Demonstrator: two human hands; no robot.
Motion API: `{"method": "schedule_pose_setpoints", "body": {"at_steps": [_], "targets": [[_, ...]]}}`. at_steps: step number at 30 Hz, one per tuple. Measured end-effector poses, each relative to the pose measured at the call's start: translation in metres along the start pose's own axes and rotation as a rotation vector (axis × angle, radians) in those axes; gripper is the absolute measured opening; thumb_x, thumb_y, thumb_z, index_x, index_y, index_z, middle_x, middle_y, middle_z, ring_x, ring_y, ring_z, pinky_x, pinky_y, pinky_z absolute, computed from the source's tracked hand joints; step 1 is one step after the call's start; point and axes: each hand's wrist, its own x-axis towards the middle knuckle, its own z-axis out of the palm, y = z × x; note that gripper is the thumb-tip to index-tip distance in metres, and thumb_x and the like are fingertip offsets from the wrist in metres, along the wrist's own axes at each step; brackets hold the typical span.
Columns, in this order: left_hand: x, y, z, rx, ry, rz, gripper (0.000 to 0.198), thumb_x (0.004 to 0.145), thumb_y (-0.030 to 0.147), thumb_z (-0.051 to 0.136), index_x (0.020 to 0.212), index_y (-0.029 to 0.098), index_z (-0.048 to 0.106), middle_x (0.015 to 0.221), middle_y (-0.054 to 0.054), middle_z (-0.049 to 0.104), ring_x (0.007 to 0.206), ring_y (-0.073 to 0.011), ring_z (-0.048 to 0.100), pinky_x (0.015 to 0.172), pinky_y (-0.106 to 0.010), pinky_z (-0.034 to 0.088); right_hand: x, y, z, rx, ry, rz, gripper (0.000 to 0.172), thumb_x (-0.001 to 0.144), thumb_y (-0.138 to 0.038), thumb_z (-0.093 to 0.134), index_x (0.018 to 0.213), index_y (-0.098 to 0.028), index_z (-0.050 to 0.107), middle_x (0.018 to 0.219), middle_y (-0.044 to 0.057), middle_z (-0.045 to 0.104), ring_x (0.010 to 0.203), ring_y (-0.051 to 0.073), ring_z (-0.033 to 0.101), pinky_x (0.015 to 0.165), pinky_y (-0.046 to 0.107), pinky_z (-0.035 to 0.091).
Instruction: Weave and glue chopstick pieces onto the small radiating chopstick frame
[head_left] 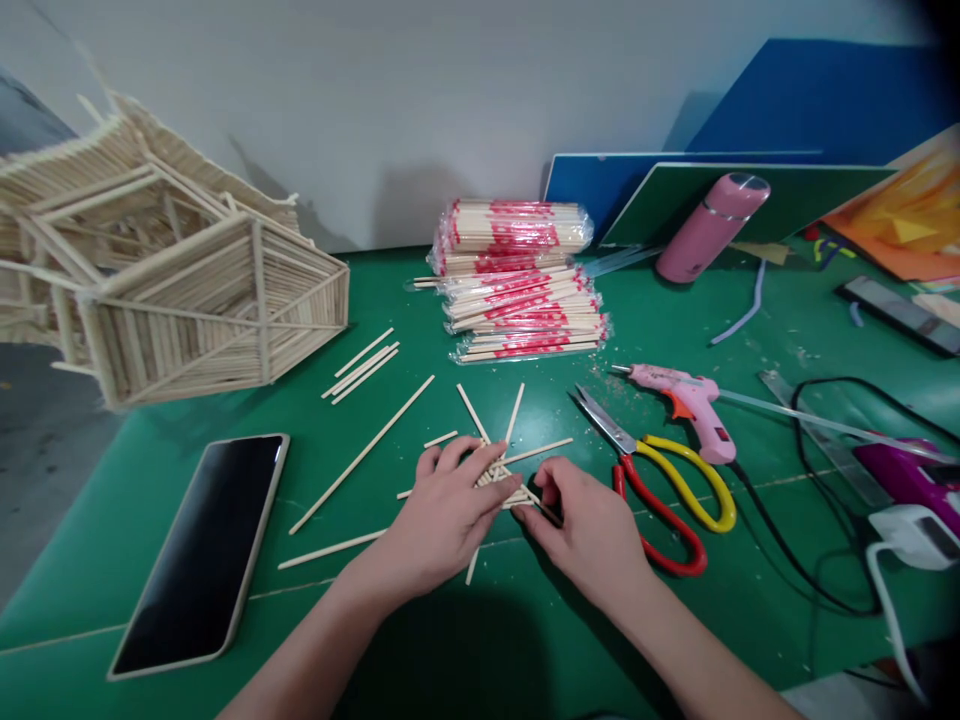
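Note:
In the head view, thin wooden sticks (516, 413) fan out from a common middle like a star, lying on the green table. My left hand (450, 515) is over the star, its thumb and fingers closed around the middle, which they partly hide. My right hand (589, 520) pinches the end of a stick on the star's right side between thumb and fingers. Just left of the hands lie a long loose stick (361, 455) and a short piece (440, 439). Scissors (630, 450) with one red and one yellow handle rest open to the right.
A stick-built model (187, 300) stands at left, above a phone (199, 555). Wrapped stick bundles (525, 280) lie at the back. At right are a pink glue gun (694, 405) with a black cord, a pink bottle (712, 228) and a purple device (911, 475).

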Motion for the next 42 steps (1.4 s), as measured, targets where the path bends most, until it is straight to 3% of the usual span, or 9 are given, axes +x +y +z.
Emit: {"method": "schedule_pose_setpoints", "body": {"at_steps": [17, 42], "targets": [[0.002, 0.006, 0.008, -0.034, 0.120, -0.052, 0.031, 0.076, 0.019, 0.046, 0.103, 0.027, 0.059, 0.122, -0.008, 0.048, 0.110, -0.0284, 0.036, 0.085, -0.049, 0.030, 0.002, 0.000, -0.001, -0.011, -0.022, -0.002, 0.014, 0.073, -0.032, 0.053, 0.079, -0.022, 0.046, 0.062, -0.005, 0.054, 0.055, 0.011, 0.051, 0.048, 0.019, 0.031], [0.004, 0.004, 0.015, 0.037, 0.136, -0.055, 0.028, 0.080, 0.024, 0.044, 0.104, 0.028, 0.059, 0.123, -0.007, 0.048, 0.109, -0.0306, 0.035, 0.080, -0.050, 0.030, -0.001, 0.007, -0.004, 0.089, -0.076, -0.002, 0.013, 0.074, -0.022, 0.053, 0.085, -0.022, 0.045, 0.067, -0.004, 0.051, 0.056, 0.011, 0.047, 0.051, 0.021, 0.034]]}}
